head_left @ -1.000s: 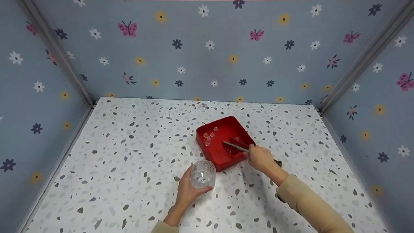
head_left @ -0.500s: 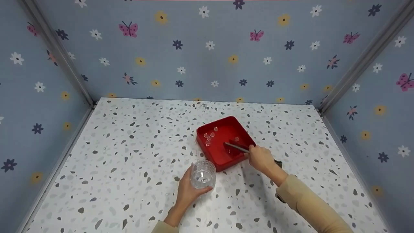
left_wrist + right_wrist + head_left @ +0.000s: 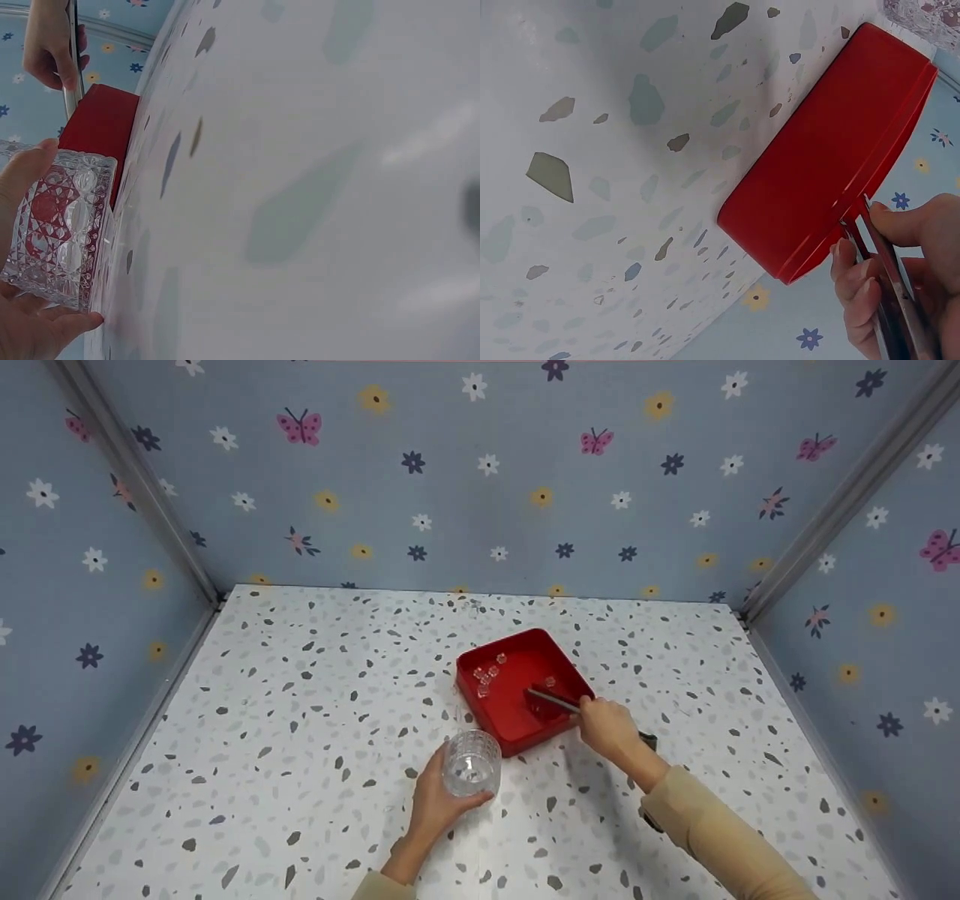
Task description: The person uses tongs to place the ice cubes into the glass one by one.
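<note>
My left hand grips a clear cut-glass tumbler, fingers on one side and thumb on the other. The tumbler stands on the table beside the near corner of a square red tray. Metal tongs are held in my right hand, reaching over the tray's right rim with their tips down inside. In the right wrist view, the two arms of the tongs stand slightly apart, tips hidden behind the tray's wall. Several small clear ice-like pieces lie along the tray's left side, and one piece lies near the right wall.
White speckled tabletop surrounds the tray. Blue panels with flowers and butterflies close off the back and both sides. A dark strap-like thing shows by my right wrist.
The tongs' tips have shifted a little to the right inside the tray, toward the lone piece. My left hand and the tumbler have stayed in place.
</note>
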`<action>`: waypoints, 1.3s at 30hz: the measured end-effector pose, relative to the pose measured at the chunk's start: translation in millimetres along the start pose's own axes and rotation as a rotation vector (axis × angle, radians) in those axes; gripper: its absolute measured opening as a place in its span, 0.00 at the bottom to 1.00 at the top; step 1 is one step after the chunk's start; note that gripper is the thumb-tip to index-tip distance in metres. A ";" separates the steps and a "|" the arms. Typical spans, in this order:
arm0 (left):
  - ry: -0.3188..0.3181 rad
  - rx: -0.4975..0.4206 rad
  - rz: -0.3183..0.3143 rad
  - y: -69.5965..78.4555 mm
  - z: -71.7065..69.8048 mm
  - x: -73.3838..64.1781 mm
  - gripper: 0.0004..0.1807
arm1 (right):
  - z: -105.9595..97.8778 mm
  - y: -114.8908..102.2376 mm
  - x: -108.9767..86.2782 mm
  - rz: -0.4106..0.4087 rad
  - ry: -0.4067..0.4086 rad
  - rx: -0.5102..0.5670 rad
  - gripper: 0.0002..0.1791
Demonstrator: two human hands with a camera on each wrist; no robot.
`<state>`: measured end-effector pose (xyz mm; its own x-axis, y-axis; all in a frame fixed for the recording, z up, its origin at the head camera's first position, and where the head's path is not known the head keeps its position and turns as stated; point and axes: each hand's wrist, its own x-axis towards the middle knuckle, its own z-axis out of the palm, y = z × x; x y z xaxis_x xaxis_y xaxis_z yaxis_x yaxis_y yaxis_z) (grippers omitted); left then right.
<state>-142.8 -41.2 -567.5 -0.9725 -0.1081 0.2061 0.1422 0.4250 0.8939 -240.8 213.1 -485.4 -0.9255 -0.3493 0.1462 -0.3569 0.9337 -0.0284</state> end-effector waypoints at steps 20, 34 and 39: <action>0.003 -0.012 0.011 0.5 1.2 0.5 0.56 | 2.3 0.8 -6.3 0.002 0.072 -0.001 0.10; -0.004 -0.002 -0.002 0.8 0.6 -2.0 0.57 | 0.9 4.7 -16.4 0.031 0.149 0.083 0.05; 0.000 -0.007 0.003 0.8 0.0 -1.3 0.57 | -5.0 4.9 -21.3 0.032 0.183 0.132 0.04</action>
<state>-141.5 -40.7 -567.0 -0.9721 -0.1073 0.2087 0.1462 0.4189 0.8962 -222.2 225.4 -483.7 -0.9023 -0.2887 0.3201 -0.3527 0.9214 -0.1630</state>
